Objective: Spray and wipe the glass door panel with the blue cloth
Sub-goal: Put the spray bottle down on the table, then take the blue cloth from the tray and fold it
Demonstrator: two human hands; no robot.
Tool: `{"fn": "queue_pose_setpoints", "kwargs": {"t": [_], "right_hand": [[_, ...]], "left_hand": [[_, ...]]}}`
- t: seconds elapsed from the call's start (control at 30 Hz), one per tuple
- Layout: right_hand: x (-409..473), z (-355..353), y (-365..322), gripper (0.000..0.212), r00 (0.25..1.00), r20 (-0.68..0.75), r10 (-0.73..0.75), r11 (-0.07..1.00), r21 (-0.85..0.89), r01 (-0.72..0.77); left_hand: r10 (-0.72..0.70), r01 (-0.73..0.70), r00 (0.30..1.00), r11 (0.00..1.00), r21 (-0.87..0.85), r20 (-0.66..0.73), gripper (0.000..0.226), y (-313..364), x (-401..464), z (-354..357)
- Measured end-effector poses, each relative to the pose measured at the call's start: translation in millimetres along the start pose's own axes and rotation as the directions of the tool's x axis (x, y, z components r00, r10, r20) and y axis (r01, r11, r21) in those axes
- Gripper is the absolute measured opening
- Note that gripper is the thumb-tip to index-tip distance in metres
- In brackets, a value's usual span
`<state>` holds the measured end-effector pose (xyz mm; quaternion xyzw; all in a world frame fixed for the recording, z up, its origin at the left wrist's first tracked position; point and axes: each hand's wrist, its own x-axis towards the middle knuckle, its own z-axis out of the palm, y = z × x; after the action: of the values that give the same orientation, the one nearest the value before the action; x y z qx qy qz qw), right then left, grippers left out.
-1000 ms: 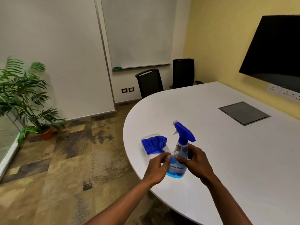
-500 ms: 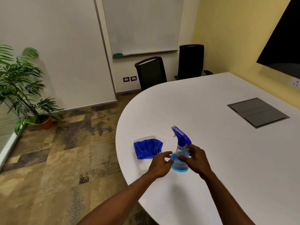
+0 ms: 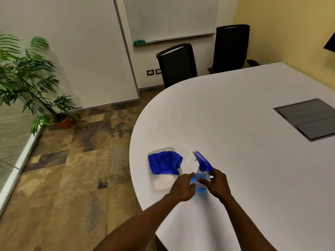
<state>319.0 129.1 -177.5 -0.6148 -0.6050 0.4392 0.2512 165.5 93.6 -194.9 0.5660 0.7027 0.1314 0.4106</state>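
Hands: both [image 3: 183,187] [image 3: 215,185] lightly cupping spray bottle [image 3: 201,178] | label: unreadable | cloth [image 3: 164,162]: beside

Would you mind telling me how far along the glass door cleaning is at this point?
Barely started. Done: nothing visible yet; no glass has been sprayed or wiped in this view. In hand: the left hand and right hand are both around the spray bottle, which stands on the white table. Left: the blue cloth lies untouched in its clear tray, so picking it up, spraying and wiping all remain.
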Motion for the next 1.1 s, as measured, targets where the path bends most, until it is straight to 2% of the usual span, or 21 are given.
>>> {"fn": "queue_pose_setpoints", "kwargs": {"t": [0.3, 0.47, 0.57, 0.6, 0.7, 0.77, 0.8, 0.87, 0.9, 0.93, 1.0, 1.1], "right_hand": [[11.8, 8.0, 9.1, 0.060, 0.999, 0.026, 0.029, 1.000, 0.008, -0.029], [10.9, 4.9, 7.3, 0.067, 0.999, 0.027, -0.035, 0.999, -0.029, 0.036], [3.6, 2.3, 16.0, 0.080, 1.000, 0.007, 0.021, 0.988, -0.154, -0.020], [-0.2, 0.0, 20.8, 0.077, 0.998, -0.017, 0.059, 0.973, -0.224, -0.061], [-18.2, -9.8, 29.2, 0.036, 0.977, -0.052, 0.206, 0.906, -0.366, -0.211], [-32.1, -6.6, 28.1, 0.035, 0.960, 0.044, 0.277, 0.872, -0.430, -0.232], [-37.9, -0.5, 24.9, 0.036, 0.952, 0.129, 0.279, 0.874, -0.445, -0.196], [-46.8, 17.8, 10.8, 0.033, 0.919, 0.340, 0.200, 0.909, -0.415, -0.044], [-49.2, 29.5, 1.6, 0.029, 0.905, 0.408, 0.122, 0.925, -0.377, 0.045], [-48.1, 42.5, -7.7, 0.022, 0.909, 0.415, 0.022, 0.939, -0.321, 0.123], [-36.7, 72.0, -25.7, 0.012, 0.944, 0.299, -0.142, 0.951, -0.224, 0.214], [-3.0, 111.2, -53.0, 0.039, 0.965, 0.150, -0.215, 0.921, -0.297, 0.251]], "left_hand": [[-0.029, 0.029, 1.000, 1.000, -0.006, -0.011, 0.060, -6.0, 8.1, 5.4], [-0.009, 0.008, 0.999, 1.000, -0.022, -0.031, 0.059, -10.9, 9.9, 7.5], [0.013, -0.016, 0.998, 0.998, -0.059, -0.063, 0.057, -19.6, 9.2, 6.3], [0.016, -0.023, 0.996, 0.997, -0.076, -0.083, 0.055, -23.0, 8.3, 4.5], [0.018, -0.046, 0.981, 0.988, -0.145, -0.193, 0.046, -36.7, 2.6, -6.9], [0.008, -0.063, 0.958, 0.981, -0.183, -0.286, 0.039, -49.2, -2.4, -17.3], [-0.008, -0.063, 0.945, 0.976, -0.207, -0.327, 0.037, -56.7, -4.9, -22.5], [-0.067, -0.038, 0.921, 0.965, -0.260, -0.383, 0.035, -71.1, -9.8, -33.7], [-0.102, -0.019, 0.910, 0.958, -0.285, -0.403, 0.034, -77.3, -12.2, -39.3], [-0.133, -0.003, 0.898, 0.952, -0.308, -0.419, 0.034, -82.8, -14.3, -44.8], [-0.181, 0.021, 0.873, 0.941, -0.336, -0.453, 0.033, -92.3, -18.6, -53.3], [-0.229, 0.044, 0.842, 0.932, -0.360, -0.489, 0.032, -102.9, -27.6, -59.9]]}}
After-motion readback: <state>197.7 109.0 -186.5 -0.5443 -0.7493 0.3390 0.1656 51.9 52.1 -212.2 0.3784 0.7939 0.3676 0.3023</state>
